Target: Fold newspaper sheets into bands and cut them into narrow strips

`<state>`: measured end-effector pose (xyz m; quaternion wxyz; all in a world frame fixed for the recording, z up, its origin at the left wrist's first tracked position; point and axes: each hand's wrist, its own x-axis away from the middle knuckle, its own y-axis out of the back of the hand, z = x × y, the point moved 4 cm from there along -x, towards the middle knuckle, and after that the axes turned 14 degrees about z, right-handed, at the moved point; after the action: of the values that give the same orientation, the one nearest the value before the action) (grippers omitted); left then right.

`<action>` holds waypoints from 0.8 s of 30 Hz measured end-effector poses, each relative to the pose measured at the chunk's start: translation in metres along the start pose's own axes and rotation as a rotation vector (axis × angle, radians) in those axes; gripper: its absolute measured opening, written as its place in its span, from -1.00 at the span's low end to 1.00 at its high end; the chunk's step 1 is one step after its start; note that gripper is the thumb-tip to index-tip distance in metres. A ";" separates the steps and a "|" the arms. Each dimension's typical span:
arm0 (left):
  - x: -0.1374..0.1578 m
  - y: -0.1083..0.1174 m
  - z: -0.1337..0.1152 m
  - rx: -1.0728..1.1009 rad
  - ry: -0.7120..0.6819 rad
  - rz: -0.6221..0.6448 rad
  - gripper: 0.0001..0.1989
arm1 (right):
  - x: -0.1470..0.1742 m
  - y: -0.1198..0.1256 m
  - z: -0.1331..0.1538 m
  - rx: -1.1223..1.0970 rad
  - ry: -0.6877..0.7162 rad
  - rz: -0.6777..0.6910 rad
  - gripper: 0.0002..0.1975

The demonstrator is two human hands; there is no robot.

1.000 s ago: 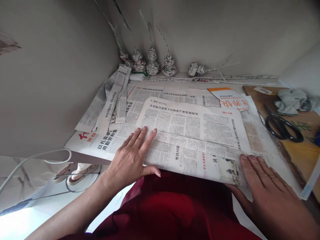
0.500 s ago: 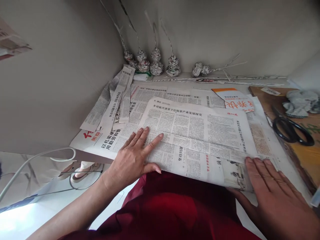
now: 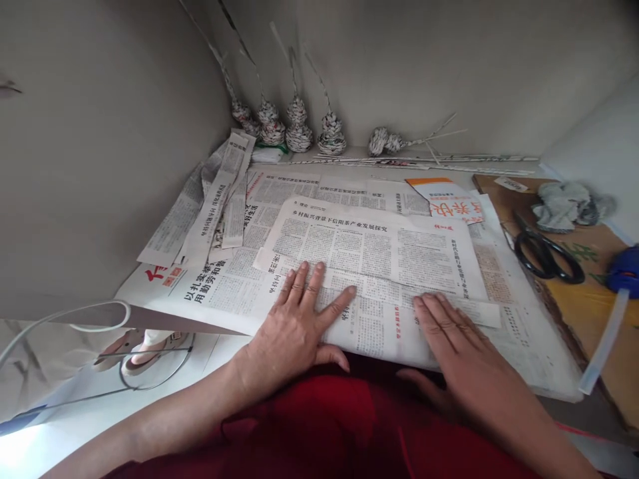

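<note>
A printed newspaper sheet [image 3: 349, 246] lies near the front edge of the table, on top of other newspaper. Across its lower part runs a crease, and narrow paper ends stick out at both sides. My left hand [image 3: 299, 319] rests flat on the sheet's lower left, thumb and fingers spread. To the right, my right hand [image 3: 456, 339] lies on the sheet's lower part, its fingers stretched out and close together, the thumb apart below the front edge. Neither hand grips anything.
Gourd-shaped pieces woven from paper [image 3: 299, 126] stand along the wall, with one lying on its side [image 3: 384, 141]. Long thin paper rods [image 3: 424, 163] lie behind the newspapers. Paper strips [image 3: 214, 199] are piled left. Black-handled scissors [image 3: 546, 256] and a crumpled grey-white cloth [image 3: 569, 203] lie right.
My right hand has slid left along the sheet, closer to my left hand, which stays flat on the paper. A paper end now shows beyond the sheet's left side. The view has shifted right.
</note>
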<state>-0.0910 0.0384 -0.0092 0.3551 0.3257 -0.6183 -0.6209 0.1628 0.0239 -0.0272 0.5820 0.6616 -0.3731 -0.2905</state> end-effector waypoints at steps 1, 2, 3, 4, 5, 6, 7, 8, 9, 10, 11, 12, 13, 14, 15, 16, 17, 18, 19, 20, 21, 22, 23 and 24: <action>0.000 0.000 -0.002 -0.001 -0.002 0.011 0.05 | -0.006 0.000 0.004 -0.008 0.037 -0.008 -0.05; 0.000 0.001 -0.004 0.002 -0.004 0.020 0.03 | -0.012 0.001 0.008 -0.015 0.067 -0.019 -0.05; 0.000 0.003 -0.004 0.010 -0.006 0.023 0.03 | -0.019 0.003 0.012 -0.021 0.093 -0.032 -0.05; 0.001 0.005 -0.004 0.020 -0.009 0.022 0.03 | -0.024 0.005 0.016 -0.026 0.115 -0.048 -0.03; 0.000 0.007 -0.002 0.033 -0.013 0.018 0.02 | -0.029 0.007 0.019 -0.030 0.132 -0.061 0.01; -0.001 0.010 0.001 0.051 -0.019 0.010 -0.03 | -0.034 0.009 0.023 -0.033 0.147 -0.070 0.05; -0.004 0.014 0.005 0.077 -0.023 0.001 -0.10 | -0.037 0.011 0.025 -0.035 0.154 -0.076 0.09; -0.008 0.018 0.011 0.112 -0.024 -0.008 -0.21 | -0.039 0.013 0.027 -0.034 0.156 -0.079 0.12; -0.013 0.022 0.017 0.157 -0.018 -0.012 -0.33 | -0.040 0.014 0.028 -0.034 0.156 -0.080 0.14; -0.021 0.026 0.024 0.208 -0.003 -0.014 -0.47 | -0.041 0.015 0.029 -0.034 0.152 -0.078 0.15; -0.029 0.031 0.031 0.261 0.018 -0.016 -0.56 | -0.040 0.015 0.029 -0.035 0.147 -0.075 0.15; -0.038 0.034 0.037 0.299 0.048 -0.002 -0.63 | -0.040 0.015 0.029 -0.039 0.142 -0.072 0.15; -0.047 0.037 0.042 0.330 0.068 0.025 -0.67 | -0.039 0.015 0.029 -0.043 0.137 -0.068 0.15; -0.056 0.040 0.044 0.362 0.086 0.062 -0.69 | -0.039 0.015 0.029 -0.048 0.131 -0.065 0.14; -0.065 0.042 0.045 0.395 0.103 0.109 -0.70 | -0.039 0.015 0.029 -0.052 0.125 -0.061 0.13; -0.073 0.043 0.044 0.422 0.103 0.155 -0.71 | -0.038 0.015 0.030 -0.055 0.120 -0.059 0.11; -0.079 0.045 0.041 0.448 0.092 0.200 -0.71 | -0.038 0.015 0.030 -0.058 0.117 -0.056 0.08; -0.084 0.045 0.036 0.473 0.070 0.247 -0.71 | -0.038 0.016 0.031 -0.062 0.113 -0.055 0.07; -0.088 0.045 0.031 0.485 0.041 0.289 -0.71 | -0.038 0.016 0.031 -0.068 0.107 -0.052 0.06; -0.090 0.046 0.025 0.489 0.014 0.325 -0.71 | -0.038 0.017 0.031 -0.075 0.099 -0.048 0.05; -0.092 0.045 0.021 0.484 -0.005 0.355 -0.70 | -0.038 0.017 0.032 -0.082 0.091 -0.043 0.05; -0.092 0.045 0.017 0.470 -0.014 0.372 -0.69 | -0.038 0.017 0.032 -0.089 0.083 -0.039 0.06; -0.092 0.046 0.015 0.451 -0.013 0.377 -0.68 | -0.038 0.017 0.032 -0.096 0.077 -0.035 0.06; -0.092 0.046 0.013 0.433 -0.004 0.378 -0.68 | -0.038 0.017 0.032 -0.103 0.073 -0.029 0.06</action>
<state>-0.0511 0.1240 0.0338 0.3855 0.2719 -0.7870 -0.3977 0.1124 0.0371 -0.0172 0.6240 0.6463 -0.3267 -0.2935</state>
